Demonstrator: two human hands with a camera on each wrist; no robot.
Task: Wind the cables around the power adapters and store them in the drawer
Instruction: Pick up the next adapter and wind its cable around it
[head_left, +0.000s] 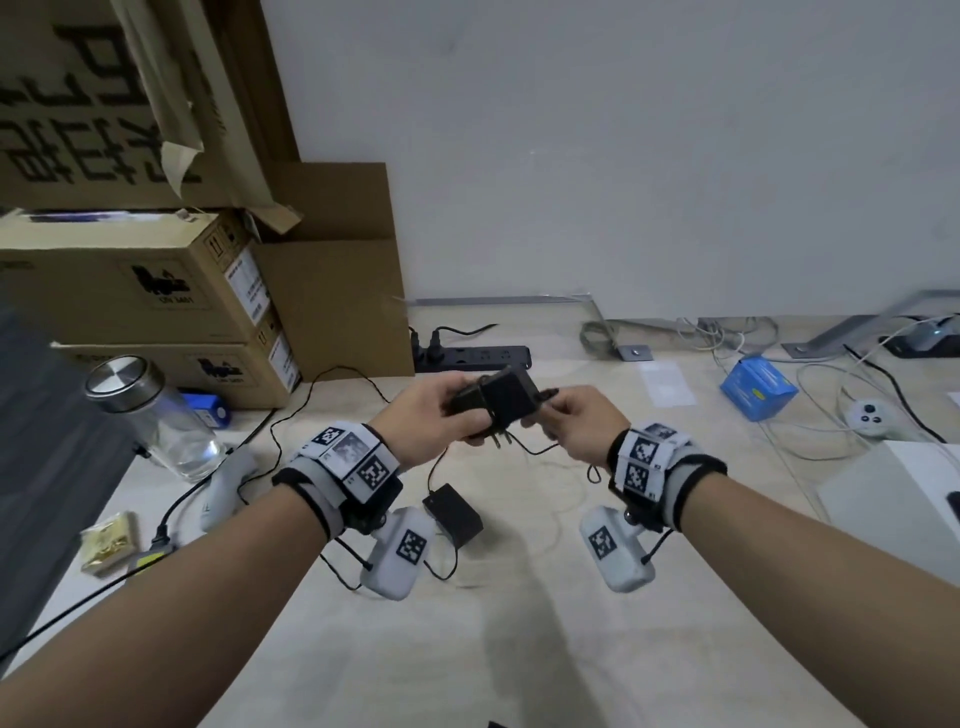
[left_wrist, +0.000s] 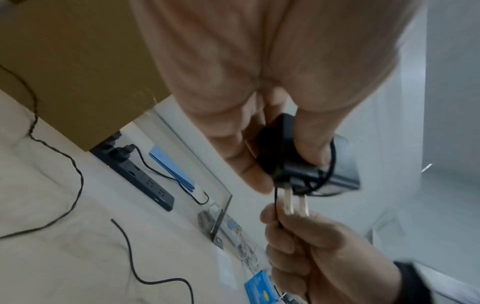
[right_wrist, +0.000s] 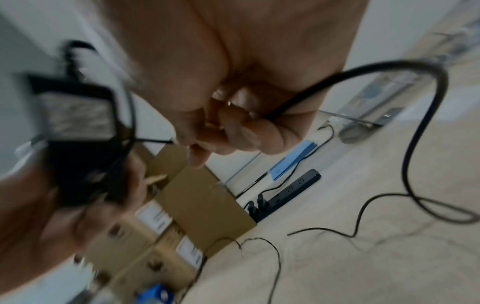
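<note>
My left hand (head_left: 441, 415) grips a black power adapter (head_left: 498, 402) above the desk, thumb and fingers curled round its body (left_wrist: 298, 156). Its two metal prongs (left_wrist: 296, 203) point toward my right hand. A thin black cable (left_wrist: 330, 164) loops once or twice round the adapter. My right hand (head_left: 566, 423) pinches that cable (right_wrist: 324, 86) just beside the prongs; the rest trails down in a loop to the desk. A second black adapter (head_left: 453, 515) lies flat on the desk below my left wrist, its cable loose beside it. No drawer is in view.
Stacked cardboard boxes (head_left: 156, 291) stand at the back left, a black power strip (head_left: 478, 357) behind my hands. A glass jar (head_left: 156, 415) with a metal lid stands left. A blue box (head_left: 758, 388), white cables and a white box (head_left: 893, 499) lie right.
</note>
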